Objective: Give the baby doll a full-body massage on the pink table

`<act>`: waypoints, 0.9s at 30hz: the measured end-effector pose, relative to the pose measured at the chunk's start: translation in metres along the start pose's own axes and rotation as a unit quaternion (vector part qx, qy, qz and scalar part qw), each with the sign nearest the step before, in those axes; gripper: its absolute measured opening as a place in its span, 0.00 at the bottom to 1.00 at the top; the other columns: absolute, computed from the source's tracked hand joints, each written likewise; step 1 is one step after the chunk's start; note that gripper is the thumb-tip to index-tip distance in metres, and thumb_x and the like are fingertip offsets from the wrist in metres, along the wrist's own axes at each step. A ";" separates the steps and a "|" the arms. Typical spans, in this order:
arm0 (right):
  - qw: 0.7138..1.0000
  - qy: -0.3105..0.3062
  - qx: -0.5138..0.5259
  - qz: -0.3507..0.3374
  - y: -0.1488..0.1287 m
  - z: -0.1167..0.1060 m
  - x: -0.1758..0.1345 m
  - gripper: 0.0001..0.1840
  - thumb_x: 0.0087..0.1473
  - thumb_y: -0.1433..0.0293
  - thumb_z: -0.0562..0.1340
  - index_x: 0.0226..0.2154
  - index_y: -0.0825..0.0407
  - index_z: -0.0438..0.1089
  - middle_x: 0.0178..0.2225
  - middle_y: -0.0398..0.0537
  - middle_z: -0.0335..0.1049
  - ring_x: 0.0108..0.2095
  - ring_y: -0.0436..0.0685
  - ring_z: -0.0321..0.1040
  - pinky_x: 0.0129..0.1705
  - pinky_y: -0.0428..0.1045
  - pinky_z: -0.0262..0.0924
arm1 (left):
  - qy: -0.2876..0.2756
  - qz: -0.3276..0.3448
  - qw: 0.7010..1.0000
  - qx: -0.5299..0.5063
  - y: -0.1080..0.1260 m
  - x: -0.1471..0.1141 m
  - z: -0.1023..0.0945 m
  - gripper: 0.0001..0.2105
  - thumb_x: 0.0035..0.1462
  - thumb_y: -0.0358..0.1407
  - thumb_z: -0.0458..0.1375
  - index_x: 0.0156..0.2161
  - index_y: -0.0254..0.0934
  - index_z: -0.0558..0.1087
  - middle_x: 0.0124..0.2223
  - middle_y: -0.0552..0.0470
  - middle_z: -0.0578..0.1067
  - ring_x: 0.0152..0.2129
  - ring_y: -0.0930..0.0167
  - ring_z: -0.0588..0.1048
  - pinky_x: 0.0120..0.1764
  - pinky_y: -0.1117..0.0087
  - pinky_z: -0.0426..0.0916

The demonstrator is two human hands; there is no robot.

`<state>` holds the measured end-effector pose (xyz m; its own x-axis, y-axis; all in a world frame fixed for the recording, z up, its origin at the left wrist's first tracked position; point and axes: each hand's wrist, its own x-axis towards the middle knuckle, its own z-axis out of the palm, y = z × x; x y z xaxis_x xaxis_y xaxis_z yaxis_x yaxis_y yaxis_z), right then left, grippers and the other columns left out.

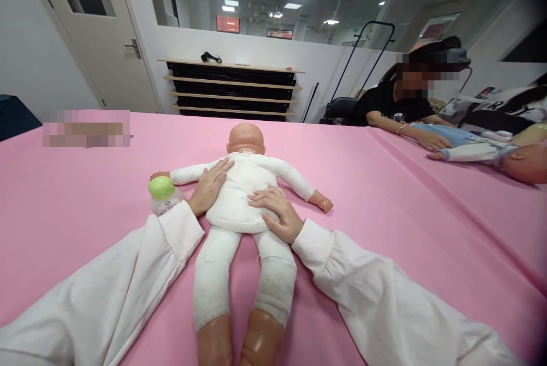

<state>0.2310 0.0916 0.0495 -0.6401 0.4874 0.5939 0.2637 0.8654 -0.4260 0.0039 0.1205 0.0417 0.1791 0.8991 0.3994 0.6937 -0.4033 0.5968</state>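
A baby doll (243,206) with a white cloth body lies face down on the pink table cover (376,218), its head toward the far side and its legs toward me. Flat on the upper left of its back rests my left hand (212,185), fingers stretched out. My right hand (280,213) lies lower on the right side of the back, with its fingers spread. Beside my left wrist stands a small jar (164,194) with a green lid, close to the doll's left-side hand.
At the right, another person (397,98) in black leans over a second doll (478,146) in blue and white. A blurred object (88,129) lies at the far left of the table. Behind stand a shelf unit (233,86) and a dark trolley handle (361,61).
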 end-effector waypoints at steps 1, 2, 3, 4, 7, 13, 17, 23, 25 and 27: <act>1.000 0.000 -0.002 0.002 0.000 0.000 0.000 0.17 0.56 0.62 0.49 0.42 0.49 0.67 0.45 0.49 0.70 0.49 0.58 0.63 0.55 0.61 0.45 | 0.006 -0.017 1.000 0.003 -0.002 0.001 0.001 0.22 0.62 0.43 0.34 0.58 0.46 0.56 0.62 0.53 0.54 0.60 0.66 0.49 0.58 0.47 0.40; 1.000 0.001 -0.003 0.005 0.000 0.000 0.000 0.17 0.56 0.62 0.49 0.42 0.49 0.67 0.45 0.49 0.70 0.49 0.57 0.63 0.55 0.61 0.45 | 0.013 -0.032 0.999 0.008 -0.004 0.001 0.002 0.22 0.62 0.43 0.34 0.59 0.46 0.56 0.63 0.53 0.53 0.61 0.66 0.48 0.58 0.46 0.40; 1.000 0.003 -0.003 0.008 0.000 0.001 0.000 0.17 0.56 0.62 0.48 0.42 0.49 0.67 0.45 0.49 0.70 0.49 0.57 0.63 0.55 0.61 0.46 | 0.020 -0.050 0.998 0.014 -0.006 0.002 0.002 0.22 0.62 0.43 0.34 0.59 0.46 0.55 0.62 0.52 0.53 0.61 0.65 0.48 0.58 0.46 0.40; 1.000 0.004 -0.002 0.010 0.001 0.001 0.000 0.17 0.57 0.62 0.48 0.42 0.49 0.67 0.45 0.49 0.70 0.49 0.57 0.63 0.55 0.61 0.46 | 0.025 -0.068 0.997 0.023 -0.007 0.002 0.002 0.22 0.62 0.42 0.34 0.59 0.44 0.55 0.62 0.51 0.54 0.61 0.64 0.48 0.57 0.46 0.40; 1.000 0.008 0.001 0.013 0.000 0.001 0.000 0.16 0.57 0.63 0.49 0.42 0.49 0.67 0.45 0.49 0.70 0.49 0.57 0.62 0.55 0.60 0.47 | 0.043 -0.119 0.989 0.075 -0.010 0.003 0.002 0.23 0.61 0.41 0.36 0.59 0.39 0.56 0.62 0.46 0.55 0.60 0.59 0.48 0.56 0.43 0.41; 1.000 -0.007 -0.026 0.006 0.007 -0.002 -0.003 0.21 0.60 0.62 0.44 0.50 0.48 0.62 0.54 0.49 0.60 0.56 0.55 0.54 0.60 0.60 0.41 | 0.064 -0.136 0.978 0.142 -0.014 0.001 0.003 0.23 0.60 0.39 0.38 0.58 0.36 0.58 0.60 0.44 0.58 0.60 0.55 0.48 0.55 0.41 0.41; 0.987 0.055 -0.139 0.063 0.032 -0.012 -0.004 0.29 0.60 0.57 0.37 0.60 0.50 0.45 0.62 0.51 0.43 0.62 0.58 0.40 0.61 0.64 0.31 | 0.082 -0.111 0.981 0.139 -0.016 0.000 0.006 0.22 0.59 0.38 0.39 0.57 0.38 0.60 0.59 0.46 0.61 0.59 0.55 0.51 0.55 0.41 0.43; 0.909 0.012 -0.352 0.224 0.064 -0.030 -0.004 0.25 0.59 0.60 0.45 0.58 0.47 0.51 0.59 0.52 0.52 0.58 0.66 0.51 0.56 0.71 0.38 | 0.081 -0.094 0.983 0.136 -0.014 0.000 0.006 0.21 0.59 0.37 0.39 0.56 0.38 0.61 0.58 0.46 0.62 0.58 0.56 0.53 0.55 0.41 0.44; 0.897 0.003 -0.374 0.237 0.065 -0.030 -0.003 0.25 0.58 0.61 0.48 0.57 0.48 0.52 0.57 0.53 0.56 0.54 0.65 0.56 0.55 0.69 0.44 | 0.074 -0.092 0.983 0.138 -0.012 0.000 0.005 0.21 0.59 0.37 0.39 0.56 0.37 0.60 0.58 0.46 0.62 0.58 0.56 0.54 0.55 0.41 0.44; 0.889 0.012 -0.383 0.251 0.063 -0.028 -0.003 0.25 0.56 0.63 0.50 0.55 0.53 0.56 0.54 0.56 0.61 0.51 0.66 0.60 0.52 0.66 0.49 | 0.069 -0.094 0.983 0.140 -0.011 0.000 0.004 0.21 0.59 0.36 0.39 0.56 0.36 0.60 0.58 0.46 0.62 0.58 0.56 0.54 0.55 0.41 0.44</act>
<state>0.2697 0.1478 0.0405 -0.2892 0.8291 0.4785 0.9321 0.3578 -0.0566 -0.0006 0.1250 0.0322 -0.0544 0.9137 0.4028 0.8734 -0.1519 0.4627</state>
